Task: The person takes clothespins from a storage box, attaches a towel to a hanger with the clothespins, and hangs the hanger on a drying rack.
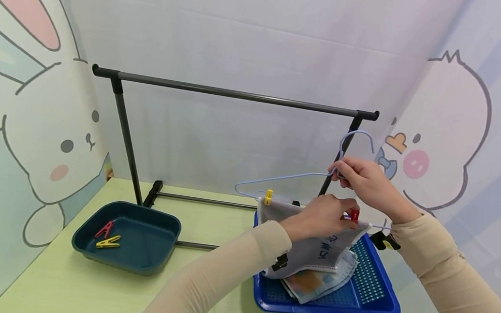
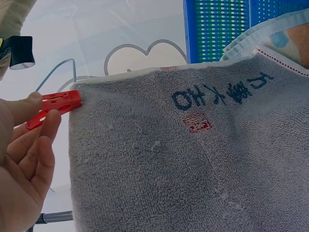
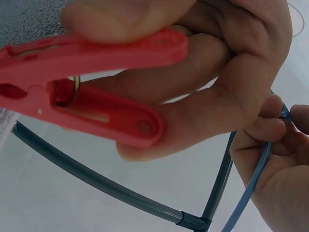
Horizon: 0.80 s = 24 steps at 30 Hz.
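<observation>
A light blue wire hanger (image 1: 284,177) is held at its neck by my right hand (image 1: 364,181), the hook pointing up. From its lower bar hangs a grey towel (image 1: 301,237) with dark lettering. A yellow clothespin (image 1: 268,197) grips the towel's top left corner. My left hand (image 1: 320,217) pinches a red clothespin (image 1: 355,215) at the other top corner. In the left wrist view, the jaws of this clothespin (image 2: 65,100) are at the towel's edge. The right wrist view has its handles between left thumb and fingers, with my right hand (image 3: 282,181) behind.
Below the towel, a blue basket (image 1: 381,282) contains folded patterned cloth (image 1: 311,284). A black rack with a top rail (image 1: 237,95) stands behind. On the left, a dark teal tray (image 1: 148,246) contains a red clothespin (image 1: 104,229) and a yellow clothespin (image 1: 108,242).
</observation>
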Each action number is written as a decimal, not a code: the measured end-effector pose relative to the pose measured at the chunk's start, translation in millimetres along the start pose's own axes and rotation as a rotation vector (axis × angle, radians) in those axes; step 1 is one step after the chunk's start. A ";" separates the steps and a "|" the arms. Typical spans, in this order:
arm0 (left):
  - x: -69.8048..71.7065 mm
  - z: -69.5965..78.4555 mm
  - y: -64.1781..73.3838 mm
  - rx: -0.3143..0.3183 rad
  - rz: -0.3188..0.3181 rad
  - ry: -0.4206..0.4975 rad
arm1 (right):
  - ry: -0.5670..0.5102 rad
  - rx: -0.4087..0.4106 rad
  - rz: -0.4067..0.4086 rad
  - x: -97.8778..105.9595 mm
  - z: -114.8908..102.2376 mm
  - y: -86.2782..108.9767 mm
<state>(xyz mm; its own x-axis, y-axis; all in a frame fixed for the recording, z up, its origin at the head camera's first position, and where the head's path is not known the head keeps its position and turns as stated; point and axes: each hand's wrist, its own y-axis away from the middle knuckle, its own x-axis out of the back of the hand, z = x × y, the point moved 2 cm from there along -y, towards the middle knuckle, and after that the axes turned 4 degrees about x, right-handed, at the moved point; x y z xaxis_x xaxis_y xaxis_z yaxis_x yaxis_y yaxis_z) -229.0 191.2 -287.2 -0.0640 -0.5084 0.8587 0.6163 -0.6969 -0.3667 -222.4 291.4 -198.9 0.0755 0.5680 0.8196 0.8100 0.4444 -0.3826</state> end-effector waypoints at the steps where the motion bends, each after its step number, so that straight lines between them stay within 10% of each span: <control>1: -0.4 0.1 -0.2 -0.002 0.003 0.001 | 0.000 -0.001 0.000 0.1 0.1 0.3; 24: -3.8 -5.0 -4.2 0.013 -0.032 0.105 | 0.004 0.011 -0.004 -3.1 1.9 -2.7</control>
<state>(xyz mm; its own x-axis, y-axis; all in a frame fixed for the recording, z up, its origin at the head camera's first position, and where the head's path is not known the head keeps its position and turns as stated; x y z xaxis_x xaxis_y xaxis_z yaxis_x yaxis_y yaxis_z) -235.2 193.5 -290.7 -0.1651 -0.5369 0.8273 0.6225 -0.7074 -0.3348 -225.9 289.8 -201.2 0.0744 0.5638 0.8226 0.8037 0.4543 -0.3841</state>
